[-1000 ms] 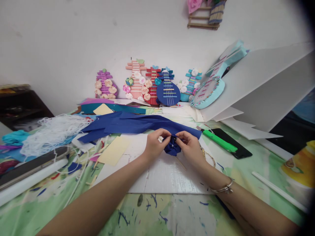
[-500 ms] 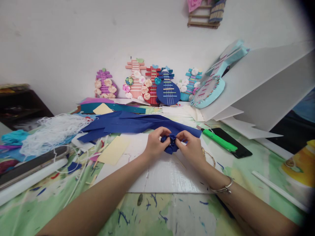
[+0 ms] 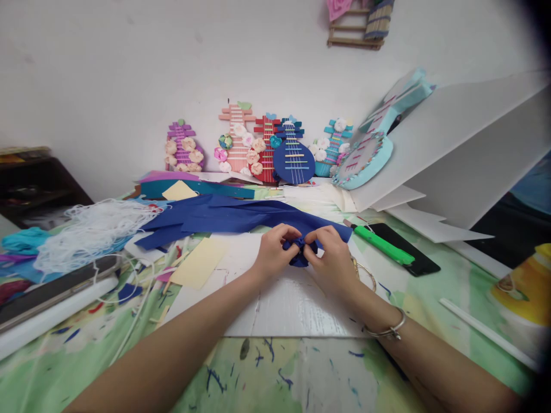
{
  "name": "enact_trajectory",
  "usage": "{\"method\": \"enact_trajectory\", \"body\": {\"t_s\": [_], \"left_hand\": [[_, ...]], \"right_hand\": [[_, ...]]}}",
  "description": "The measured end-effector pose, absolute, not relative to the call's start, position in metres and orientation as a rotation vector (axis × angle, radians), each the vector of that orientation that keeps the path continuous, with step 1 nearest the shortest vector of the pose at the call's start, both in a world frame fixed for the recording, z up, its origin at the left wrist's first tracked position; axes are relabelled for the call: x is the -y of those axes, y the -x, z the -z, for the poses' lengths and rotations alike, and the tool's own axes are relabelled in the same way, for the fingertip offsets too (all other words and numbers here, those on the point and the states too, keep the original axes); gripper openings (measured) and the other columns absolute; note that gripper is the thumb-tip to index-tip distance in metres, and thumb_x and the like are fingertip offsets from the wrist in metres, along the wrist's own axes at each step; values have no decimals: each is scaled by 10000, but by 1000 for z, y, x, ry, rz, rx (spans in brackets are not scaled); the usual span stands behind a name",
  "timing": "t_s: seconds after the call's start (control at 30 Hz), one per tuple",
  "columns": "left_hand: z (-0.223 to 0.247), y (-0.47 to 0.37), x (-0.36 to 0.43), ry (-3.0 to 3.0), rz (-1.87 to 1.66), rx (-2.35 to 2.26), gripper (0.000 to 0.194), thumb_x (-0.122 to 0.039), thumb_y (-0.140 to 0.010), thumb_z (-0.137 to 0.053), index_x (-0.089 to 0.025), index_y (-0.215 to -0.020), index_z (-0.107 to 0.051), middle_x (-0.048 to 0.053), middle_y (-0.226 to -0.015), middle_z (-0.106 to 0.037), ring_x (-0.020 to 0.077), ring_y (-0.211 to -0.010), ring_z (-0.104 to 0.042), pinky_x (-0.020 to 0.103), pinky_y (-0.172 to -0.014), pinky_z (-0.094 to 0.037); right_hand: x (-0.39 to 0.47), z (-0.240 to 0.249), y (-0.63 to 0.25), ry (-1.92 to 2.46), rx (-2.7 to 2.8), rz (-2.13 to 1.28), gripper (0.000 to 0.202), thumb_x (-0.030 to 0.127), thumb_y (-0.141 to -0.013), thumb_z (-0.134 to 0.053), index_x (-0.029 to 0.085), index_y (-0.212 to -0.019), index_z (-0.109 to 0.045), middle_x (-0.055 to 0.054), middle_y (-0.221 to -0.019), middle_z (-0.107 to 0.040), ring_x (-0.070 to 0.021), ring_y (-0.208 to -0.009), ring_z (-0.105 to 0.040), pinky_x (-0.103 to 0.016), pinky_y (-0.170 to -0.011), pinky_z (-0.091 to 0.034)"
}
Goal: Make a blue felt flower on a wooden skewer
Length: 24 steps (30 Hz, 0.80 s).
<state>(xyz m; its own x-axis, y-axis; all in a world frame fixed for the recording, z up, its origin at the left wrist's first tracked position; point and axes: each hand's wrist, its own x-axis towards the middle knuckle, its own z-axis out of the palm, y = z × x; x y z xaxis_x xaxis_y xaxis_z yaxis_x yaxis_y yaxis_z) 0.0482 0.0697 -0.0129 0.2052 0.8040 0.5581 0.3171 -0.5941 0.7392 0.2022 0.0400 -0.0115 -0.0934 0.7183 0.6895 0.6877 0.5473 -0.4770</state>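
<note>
Between my two hands is a crumpled dark blue paper flower [image 3: 300, 258], held above a white board [image 3: 297, 312]. My left hand [image 3: 278, 249] pinches its left side between thumb and fingers. On the other side, my right hand [image 3: 333, 261] grips the petals with thumb and forefinger closed. The fingers hide part of the flower. Just behind the hands lie long sheets of blue paper [image 3: 224, 215]. A pale yellow piece of paper [image 3: 200, 264] rests on the board's left part.
A green utility knife [image 3: 383, 245] lies on a black phone-like slab [image 3: 408, 252] at right. Tangled white cord [image 3: 94, 229] is heaped at left. Several paper-craft lutes, one of them blue [image 3: 294, 162], lean on the wall. A yellow bottle [image 3: 527, 287] stands far right.
My right hand has shifted slightly, its fingers now farther over the blue flower's top. My left hand stays nearly in place, still pinching.
</note>
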Motion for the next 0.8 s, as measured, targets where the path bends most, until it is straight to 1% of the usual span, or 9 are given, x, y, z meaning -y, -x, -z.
{"method": "enact_trajectory", "body": {"t_s": [0.13, 0.3, 0.4, 0.5, 0.57, 0.67, 0.7, 0.73, 0.8], "left_hand": [[11, -48, -66, -2179, -1414, -1044, 197, -50, -703, -557, -176, -816, -658, 29, -809, -669, 147, -787, -622, 284, -738, -510], [14, -46, -69, -2157, -1396, -899, 223, -72, -708, -567, -176, -877, -670, 36, -840, -701, 143, -770, -650, 273, -740, -529], [15, -45, -70, -2152, -1398, -930, 213, -66, -709, -562, -181, -843, -682, 30, -822, -713, 140, -746, -646, 268, -724, -520], [14, -44, -70, -2157, -1417, -986, 232, -57, -708, -544, -181, -839, -690, 34, -841, -714, 147, -772, -638, 280, -747, -514], [13, -44, -70, -2103, -1435, -995, 279, -52, -710, -526, -179, -896, -690, 42, -886, -711, 153, -818, -644, 286, -772, -519], [12, -44, -71, -1979, -1446, -1008, 328, -45, -702, -512, -178, -950, -679, 46, -921, -700, 150, -852, -651, 271, -770, -529], [11, -44, -72, -1947, -1440, -1011, 323, -46, -700, -510, -177, -942, -678, 46, -919, -695, 148, -851, -651, 261, -755, -531], [11, -44, -72, -1922, -1433, -1011, 309, -47, -699, -508, -176, -922, -679, 46, -914, -691, 146, -849, -649, 251, -738, -531], [10, -44, -72, -1879, -1423, -1014, 289, -49, -693, -507, -174, -890, -678, 46, -898, -682, 146, -845, -647, 237, -707, -527]], "right_hand": [[-40, 12, -200, 1104, 1849, 37, 118, 121, -810, -538, 226, -758, -525, -43, -793, -627, -218, -867, -536, -367, -784, -428], [-42, 12, -203, 1137, 1798, -31, 106, 123, -803, -542, 229, -796, -536, -45, -825, -635, -218, -870, -540, -362, -776, -435], [-41, 10, -203, 1095, 1818, -57, 114, 117, -795, -543, 230, -776, -538, -49, -838, -643, -222, -876, -540, -375, -798, -440], [-39, 8, -199, 1022, 1822, -100, 100, 124, -792, -543, 222, -800, -560, -66, -925, -650, -225, -940, -553, -393, -858, -446], [-39, 8, -197, 1028, 1771, -209, 184, 129, -771, -545, 218, -927, -585, -82, -1044, -634, -227, -1012, -560, -399, -892, -456], [-42, 12, -197, 1082, 1629, -486, 417, 150, -708, -559, 218, -1119, -544, -99, -1177, -583, -220, -1046, -568, -385, -883, -486], [-44, 14, -198, 1097, 1564, -595, 434, 170, -700, -562, 218, -1130, -533, -101, -1200, -578, -218, -1046, -570, -379, -868, -495], [-47, 16, -199, 1101, 1516, -710, 442, 194, -695, -570, 216, -1135, -524, -102, -1204, -582, -210, -1002, -585, -372, -830, -508], [-51, 17, -200, 1089, 1438, -848, 426, 241, -679, -600, 204, -1098, -534, -102, -1152, -607, -196, -912, -602, -363, -786, -512]]}}
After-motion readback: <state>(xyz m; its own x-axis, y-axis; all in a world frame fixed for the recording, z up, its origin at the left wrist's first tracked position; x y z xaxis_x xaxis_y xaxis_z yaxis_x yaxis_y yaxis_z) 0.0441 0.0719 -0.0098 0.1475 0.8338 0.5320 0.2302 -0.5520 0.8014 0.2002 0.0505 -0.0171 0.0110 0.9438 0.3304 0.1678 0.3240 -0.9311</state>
